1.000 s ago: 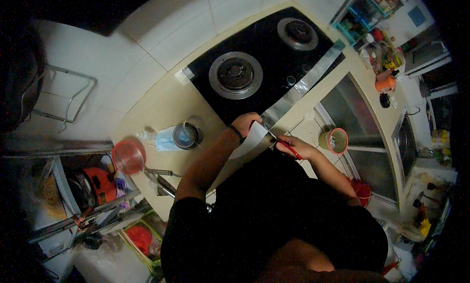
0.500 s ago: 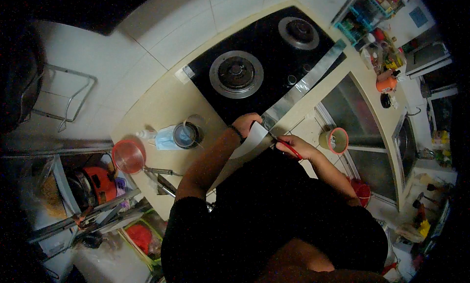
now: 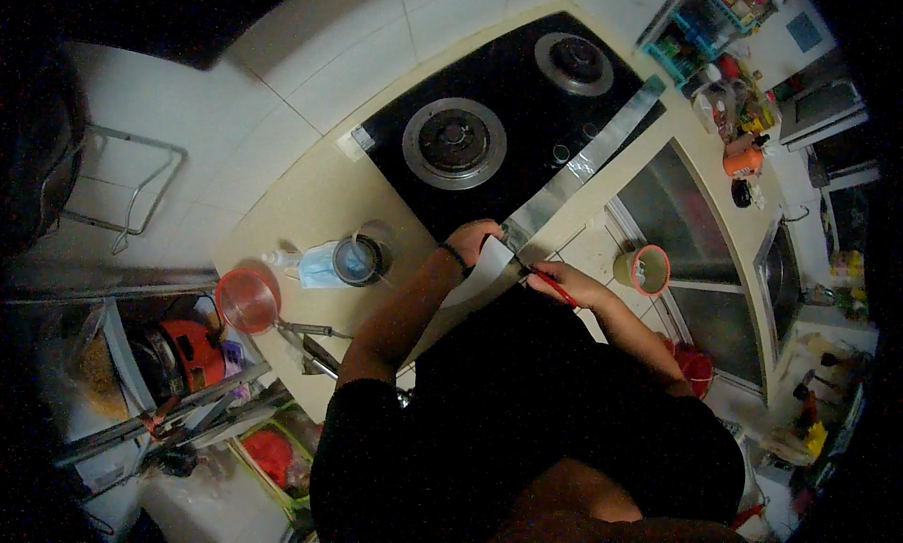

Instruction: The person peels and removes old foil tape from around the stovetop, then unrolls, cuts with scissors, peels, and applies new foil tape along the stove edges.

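Observation:
My left hand (image 3: pixel 473 238) is closed on a strip of tape with a white underside (image 3: pixel 487 267), near the front left corner of the black gas stove (image 3: pixel 451 200). The strip's loose end curves down toward my body. My right hand (image 3: pixel 578 287) grips red-handled scissors (image 3: pixel 557 287), whose dark blades point at the strip beside my left fingers. Whether the blades touch the strip is too dim to tell. Shiny silver foil tape (image 3: pixel 588 157) runs along the stove's front edge, up to my left hand.
On the counter to the left are a dark-rimmed container (image 3: pixel 361 261), a blue face mask (image 3: pixel 318 266) and a red strainer (image 3: pixel 248 299). A small bin (image 3: pixel 642 270) is at the cabinet front and a red bucket (image 3: pixel 694 369) stands below. Bottles and bags line the right counter.
My right hand and the scissor handles have shifted very slightly to the left. My left hand and the strip look almost the same.

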The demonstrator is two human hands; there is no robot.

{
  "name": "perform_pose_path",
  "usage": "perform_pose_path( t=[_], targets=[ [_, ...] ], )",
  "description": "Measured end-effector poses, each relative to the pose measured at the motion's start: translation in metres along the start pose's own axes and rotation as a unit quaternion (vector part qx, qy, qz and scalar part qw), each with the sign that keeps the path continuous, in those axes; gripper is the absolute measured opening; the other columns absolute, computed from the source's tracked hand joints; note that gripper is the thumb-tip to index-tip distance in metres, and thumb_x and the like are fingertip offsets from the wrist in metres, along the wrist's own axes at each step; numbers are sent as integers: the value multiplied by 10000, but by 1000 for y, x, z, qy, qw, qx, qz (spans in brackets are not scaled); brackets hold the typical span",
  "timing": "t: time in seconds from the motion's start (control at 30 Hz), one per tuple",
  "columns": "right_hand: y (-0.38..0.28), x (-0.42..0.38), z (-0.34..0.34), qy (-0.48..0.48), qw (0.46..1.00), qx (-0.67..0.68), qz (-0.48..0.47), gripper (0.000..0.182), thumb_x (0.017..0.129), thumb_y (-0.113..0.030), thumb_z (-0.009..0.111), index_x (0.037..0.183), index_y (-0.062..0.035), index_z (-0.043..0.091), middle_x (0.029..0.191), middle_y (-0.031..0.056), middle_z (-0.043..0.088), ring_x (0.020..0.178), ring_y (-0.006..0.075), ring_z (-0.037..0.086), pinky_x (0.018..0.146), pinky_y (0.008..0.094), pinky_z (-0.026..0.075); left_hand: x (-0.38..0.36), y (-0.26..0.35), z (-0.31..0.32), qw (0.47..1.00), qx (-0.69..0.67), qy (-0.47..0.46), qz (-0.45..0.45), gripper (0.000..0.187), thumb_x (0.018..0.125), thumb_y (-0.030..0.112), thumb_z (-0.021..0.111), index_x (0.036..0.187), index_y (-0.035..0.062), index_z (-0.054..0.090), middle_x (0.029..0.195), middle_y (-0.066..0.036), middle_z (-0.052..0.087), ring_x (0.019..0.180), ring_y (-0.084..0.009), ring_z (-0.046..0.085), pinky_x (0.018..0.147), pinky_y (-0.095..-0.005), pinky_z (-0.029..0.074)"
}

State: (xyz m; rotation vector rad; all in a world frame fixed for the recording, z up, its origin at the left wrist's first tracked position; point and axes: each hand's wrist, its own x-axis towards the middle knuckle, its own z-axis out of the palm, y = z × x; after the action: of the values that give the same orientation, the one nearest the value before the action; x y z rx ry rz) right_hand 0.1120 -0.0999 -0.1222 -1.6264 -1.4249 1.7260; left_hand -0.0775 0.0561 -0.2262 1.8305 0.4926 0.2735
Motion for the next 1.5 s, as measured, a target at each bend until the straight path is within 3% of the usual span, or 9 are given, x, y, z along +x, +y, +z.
perform_pose_path(
  t=[0.4, 0.7, 0.8, 0.87, 0.93, 0.97, 1.07, 1.3, 1.5],
  targets=[
    [-4, 3, 1, 13, 999, -24, 22, 501, 861, -508, 547, 962, -19, 585, 820, 59, 604, 755, 156, 536, 699, 297, 441, 14, -83, 26, 968, -238, -35, -76, 289, 650, 133, 714, 898, 43, 596, 877, -116, 606, 838, -268, 594, 724, -337, 460],
    [-3, 4, 1, 8, 999, -42, 25, 414, 855, -444, 593, 864, -31, 574, 742, 51, 571, 710, 150, 513, 672, 297, 429, -2, -33, 9, 998, -50, -20, -10, 235, 675, 78, 686, 885, 39, 588, 865, -104, 607, 834, -235, 594, 726, -326, 467],
    [-3, 0, 1, -38, 997, -62, -1, 394, 872, -416, 582, 990, -44, 534, 811, 64, 554, 758, 168, 501, 708, 301, 420, -3, -24, -10, 940, -339, 7, -31, 149, 721, 70, 646, 852, 56, 576, 804, -77, 575, 791, -211, 577, 712, -324, 468],
    [8, -4, 0, -64, 995, -66, -29, 406, 880, -404, 574, 1073, -53, 507, 857, 71, 545, 786, 176, 493, 731, 303, 415, 2, -27, -25, 834, -496, 42, -237, 61, 774, 79, 595, 826, 75, 564, 766, -47, 535, 746, -193, 552, 693, -323, 471],
    [30, -5, -9, -68, 974, -137, -166, 462, 899, -281, 572, 1247, -70, 354, 1022, 70, 531, 859, 128, 474, 766, 283, 414, -5, -13, -41, 993, -102, 56, 20, 80, 835, 93, 501, 789, 71, 562, 757, -52, 525, 745, -183, 550, 659, -317, 463],
    [7, -21, -19, -76, 985, -123, -97, 495, 893, -299, 576, 1266, -55, 361, 1044, 90, 570, 904, 157, 515, 814, 291, 422, -2, -17, -52, 966, 174, 54, 184, 108, 844, 97, 485, 776, 66, 563, 753, -52, 523, 751, -178, 552, 649, -316, 459],
    [8, -59, -58, 28, 993, -95, 62, 519, 874, -317, 595, 1261, -51, 372, 1038, 95, 595, 917, 176, 538, 822, 300, 429, 0, -82, -44, 971, -225, 70, -38, 186, 816, 197, 511, 786, 29, 586, 732, -48, 526, 691, -182, 554, 633, -317, 443],
    [142, -86, -230, 493, 839, -193, 122, 592, 774, -391, 629, 1146, 22, 425, 1041, 275, 586, 897, 408, 603, 759, 420, 483, -4, -27, -47, 907, -69, 244, -336, 239, 739, 238, 598, 792, 14, 535, 681, -82, 520, 611, -179, 455, 575, -334, 388],
    [199, -78, -402, 586, 753, -205, 217, 548, 776, -363, 604, 1150, 8, 452, 983, 243, 600, 911, 409, 592, 781, 439, 480, -3, 6, -22, 895, -207, 358, -165, 117, 801, 23, 533, 721, 52, 453, 655, -22, 476, 574, -142, 424, 544, -270, 370]
  ],
)
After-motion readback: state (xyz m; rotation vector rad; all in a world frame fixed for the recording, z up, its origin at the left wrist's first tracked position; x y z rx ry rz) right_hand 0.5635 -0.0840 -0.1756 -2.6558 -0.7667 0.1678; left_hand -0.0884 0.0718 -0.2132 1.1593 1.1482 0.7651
